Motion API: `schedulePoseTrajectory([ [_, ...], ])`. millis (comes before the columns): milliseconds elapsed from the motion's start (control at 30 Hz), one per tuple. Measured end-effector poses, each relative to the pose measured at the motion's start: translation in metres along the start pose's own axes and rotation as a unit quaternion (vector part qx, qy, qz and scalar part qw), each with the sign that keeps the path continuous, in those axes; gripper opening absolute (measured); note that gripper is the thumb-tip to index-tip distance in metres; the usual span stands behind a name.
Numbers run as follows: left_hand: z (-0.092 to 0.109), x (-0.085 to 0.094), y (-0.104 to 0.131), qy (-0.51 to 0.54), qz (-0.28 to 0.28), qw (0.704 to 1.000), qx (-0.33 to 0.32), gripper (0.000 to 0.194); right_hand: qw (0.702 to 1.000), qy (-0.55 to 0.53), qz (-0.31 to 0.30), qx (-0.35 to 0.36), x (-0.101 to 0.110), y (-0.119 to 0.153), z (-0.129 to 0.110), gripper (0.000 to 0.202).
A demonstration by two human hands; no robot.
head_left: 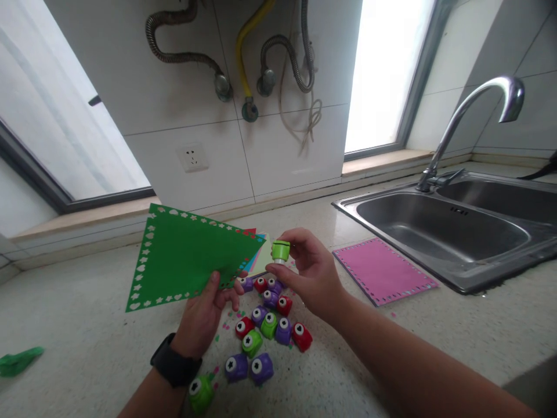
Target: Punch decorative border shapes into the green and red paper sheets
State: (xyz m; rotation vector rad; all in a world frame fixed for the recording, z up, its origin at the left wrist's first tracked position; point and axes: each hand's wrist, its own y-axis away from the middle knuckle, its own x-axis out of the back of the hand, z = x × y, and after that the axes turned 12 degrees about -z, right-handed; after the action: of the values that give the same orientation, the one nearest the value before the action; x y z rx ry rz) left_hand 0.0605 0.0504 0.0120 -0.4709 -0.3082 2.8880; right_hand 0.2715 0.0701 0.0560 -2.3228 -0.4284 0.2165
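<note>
Clock positions are taken from the punch pile (269,326), 12 being toward the wall (287,151).

The green sheet (191,255) is raised at 10. The left hand (202,319) grips its lower edge, thumb on the face, the other fingers curled at the edge. The right hand (317,267) clamps a green punch (281,253) between thumb and fingers at 12, just beside the sheet's right corner.

Cautions (judged):
- Sheet pivots or sags. Cause: it is held at one edge only.
- Border tears. Cause: closely spaced cutouts leave narrow strips of paper.
- Cutouts overlap. Cause: a punch placed over existing holes.
- Punch drops onto the pile. Cause: small smooth body, fingertip hold.

Surface: the pale speckled counter (322,377) carries red, purple and green punches, with confetti (216,370) among them. A stack of coloured sheets (262,261) lies at 12, partly hidden. A pink sheet (385,270) with a cut border lies at 2; the sink (343,206) and tap (474,107) lie beyond it. A green scrap (20,361) lies at 9.

Room: hoses (187,57), a yellow pipe (241,46) and a socket (191,157) are mounted on the tiled wall, between two bright windows (378,69).
</note>
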Motion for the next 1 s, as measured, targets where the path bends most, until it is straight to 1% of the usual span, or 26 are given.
schedulePoseTrajectory([
  [100,-0.0023,0.0020,-0.0001,0.002,-0.006,1.000,0.000,0.034,1.000,0.002,-0.010,0.007,-0.0008,0.0005,-0.0027,0.037],
  [333,-0.0022,0.0007,-0.0003,-0.019,-0.013,1.000,0.010,0.042,1.000,0.011,-0.013,0.019,-0.0006,0.0021,0.0011,0.039],
  [500,-0.0030,0.0010,0.0004,-0.017,-0.015,0.999,0.027,0.041,1.000,0.004,-0.015,0.012,-0.0011,0.0025,0.0003,0.039],
  [700,-0.0002,-0.0016,0.0011,-0.043,-0.024,0.998,0.040,0.045,1.000,0.003,-0.019,0.006,-0.0007,0.0027,-0.0012,0.039],
  [867,0.0007,0.0020,0.0014,-0.107,-0.010,0.993,0.039,0.048,1.000,0.012,-0.024,-0.010,0.0024,0.0008,-0.0004,0.035],
  [1000,0.0012,0.0058,0.0016,-0.148,-0.008,0.989,0.026,0.048,0.998,0.015,-0.031,-0.044,0.0044,-0.0011,0.0024,0.032],
])
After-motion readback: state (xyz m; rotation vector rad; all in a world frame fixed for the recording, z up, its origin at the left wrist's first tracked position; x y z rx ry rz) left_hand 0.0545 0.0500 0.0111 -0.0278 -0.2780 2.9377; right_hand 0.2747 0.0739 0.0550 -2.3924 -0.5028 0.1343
